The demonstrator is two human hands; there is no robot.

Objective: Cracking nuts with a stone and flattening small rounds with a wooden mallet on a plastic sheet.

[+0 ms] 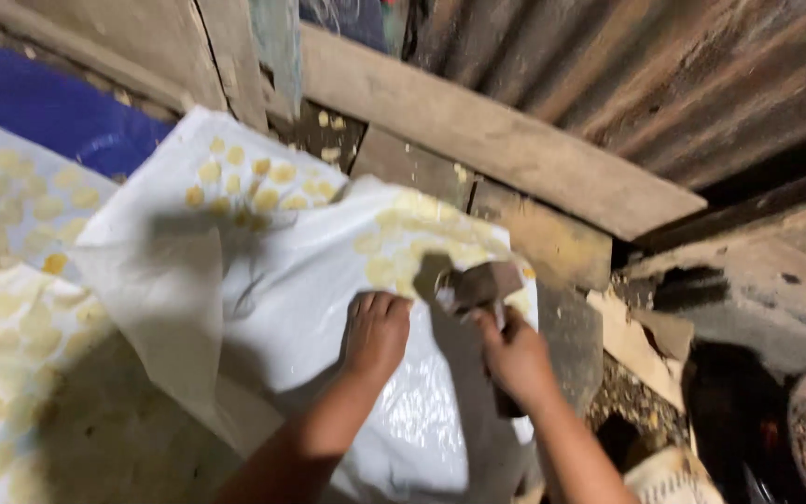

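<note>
Currently, the left hand (pixel 375 336) lies palm-down on a white plastic sheet (pixel 291 280), grip released, fingers spread flat and pressing the sheet against the surface beneath, while the right hand (pixel 515 359) keeps its grip clenched around the handle of a dark, blocky hammer-like tool (pixel 478 285) whose head rests on the sheet just beside the left fingertips. Pale yellow flattened discs (pixel 244 182) show on the sheet's upper part and on a second sheet (pixel 11 308) at far left, with wooden planks (pixel 487 140) and a rusted corrugated wall (pixel 664 75) bordering the work area above.
</note>
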